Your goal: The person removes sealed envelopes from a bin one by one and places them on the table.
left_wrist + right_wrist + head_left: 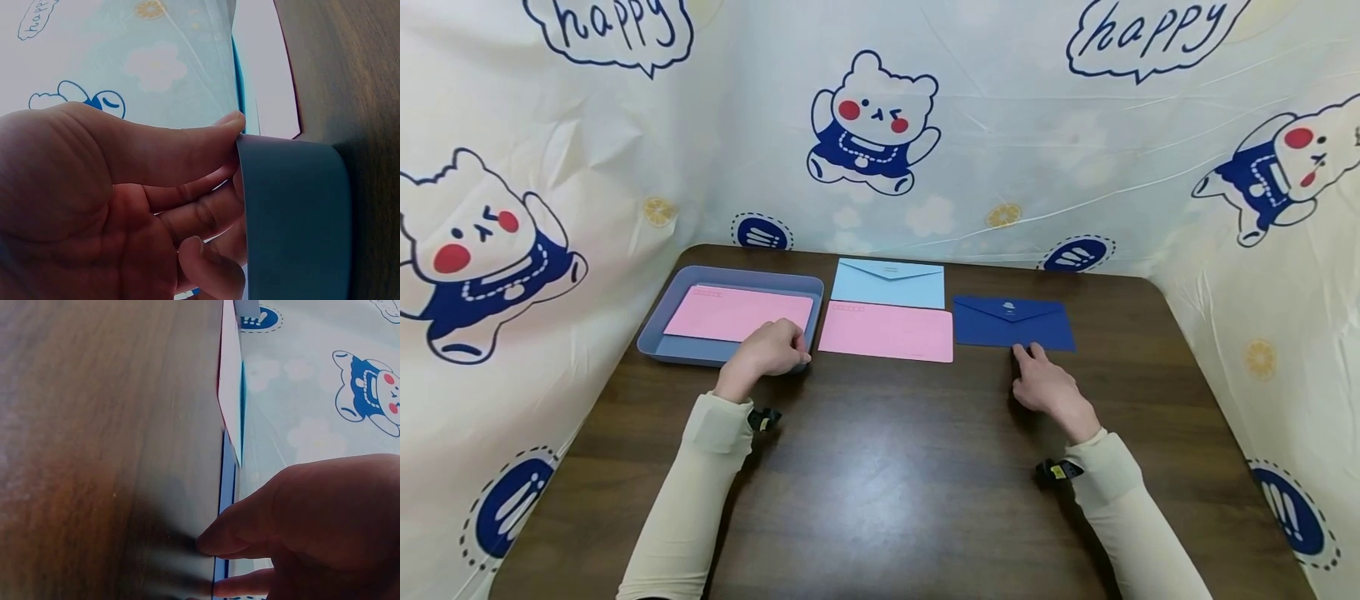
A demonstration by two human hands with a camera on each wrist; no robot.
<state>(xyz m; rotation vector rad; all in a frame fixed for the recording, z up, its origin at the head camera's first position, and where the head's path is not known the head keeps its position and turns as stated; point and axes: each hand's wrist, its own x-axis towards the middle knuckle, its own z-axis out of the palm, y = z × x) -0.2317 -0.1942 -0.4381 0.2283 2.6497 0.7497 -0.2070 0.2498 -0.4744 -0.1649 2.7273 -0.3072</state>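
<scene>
Left hand (767, 346) pinches blue-grey tray (685, 355) at its near right rim, pink envelope (730, 312) inside. Right hand (1047, 383), fingers extended, gripping nothing, touches dark-blue envelope's (985, 332) near edge; print illegible. Brown wooden table (865, 500), curtain (752, 125) reading "happy".

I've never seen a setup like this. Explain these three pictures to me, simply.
There is no robot here, just a person's two bare hands. The wide picture looks forward and down from the head; the other two are taken from the left and right wrists.

On the brown table stands a blue-grey tray with a pink envelope in it. To its right lie another pink envelope, a light blue envelope and a dark blue envelope.

The left hand pinches the tray's rim. The right hand touches the dark blue envelope's near edge.
</scene>
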